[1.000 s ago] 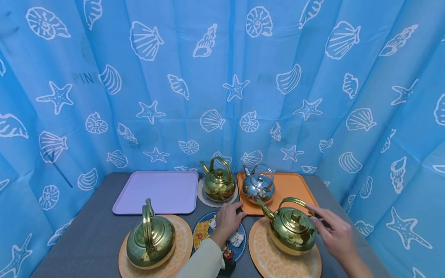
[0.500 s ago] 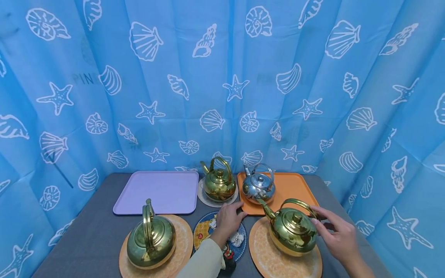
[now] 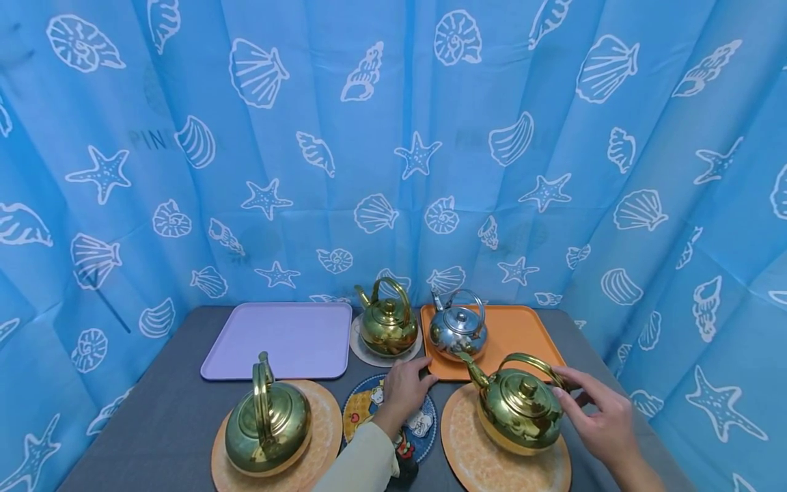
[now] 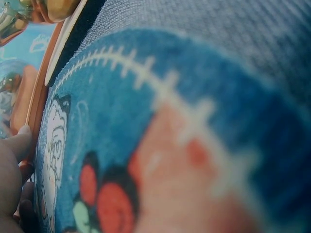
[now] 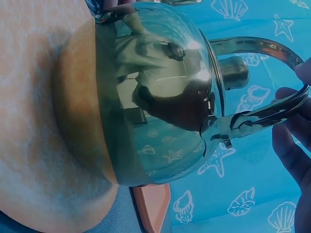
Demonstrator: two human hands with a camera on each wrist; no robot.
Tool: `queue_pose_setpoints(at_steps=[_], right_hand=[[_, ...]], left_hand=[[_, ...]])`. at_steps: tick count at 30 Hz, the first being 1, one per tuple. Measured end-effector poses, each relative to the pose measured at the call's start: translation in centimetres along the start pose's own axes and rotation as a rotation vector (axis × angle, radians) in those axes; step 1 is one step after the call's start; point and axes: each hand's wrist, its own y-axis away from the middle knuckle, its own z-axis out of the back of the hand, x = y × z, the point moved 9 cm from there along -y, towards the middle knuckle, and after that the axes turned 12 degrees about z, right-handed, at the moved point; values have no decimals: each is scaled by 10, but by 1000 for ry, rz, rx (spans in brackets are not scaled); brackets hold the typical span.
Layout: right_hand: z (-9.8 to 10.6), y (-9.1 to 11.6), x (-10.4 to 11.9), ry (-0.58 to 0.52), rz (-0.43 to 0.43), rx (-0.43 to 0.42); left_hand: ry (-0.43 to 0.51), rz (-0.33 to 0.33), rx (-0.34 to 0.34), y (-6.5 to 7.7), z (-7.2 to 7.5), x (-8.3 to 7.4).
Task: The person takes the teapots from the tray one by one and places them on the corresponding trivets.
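Observation:
My right hand [image 3: 602, 417] pinches the rear of the arched handle on a brass-coloured kettle [image 3: 522, 413]. The kettle stands over the right round tan mat [image 3: 492, 471], its spout toward the back left. In the right wrist view the kettle's shiny side [image 5: 160, 97] fills the middle, with thumb and fingers [image 5: 286, 145] around the handle. My left hand [image 3: 402, 393] reaches across a round blue cartoon mat [image 3: 424, 437], its index finger and thumb around the front left corner of an orange tray [image 3: 516, 335]. A silver kettle [image 3: 458, 331] stands on that tray's left part.
Another brass-coloured kettle [image 3: 268, 427] stands on the left round tan mat [image 3: 322, 410]. A smaller brass-coloured kettle [image 3: 389, 328] sits on a pale round mat [image 3: 363, 352] between the purple tray [image 3: 279, 338] and the orange one. A blue seashell curtain [image 3: 393, 171] hangs behind the table.
The right hand and the handle it holds have shifted very slightly to the right. The left hand stays at the tray corner.

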Motion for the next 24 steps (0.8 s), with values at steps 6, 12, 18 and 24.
queue_pose_setpoints(at_steps=[6, 12, 18, 24], right_hand=[[1, -3, -1, -10, 29, -4], [5, -9, -6, -20, 17, -11], [11, -16, -16, 20, -1, -22], [14, -22, -30, 59, -62, 7]], left_hand=[[-5, 6, -1, 0, 0, 0], [-5, 2, 0, 0, 0, 0], [-4, -2, -7, 1, 0, 0], [-9, -7, -7, 0, 0, 0]])
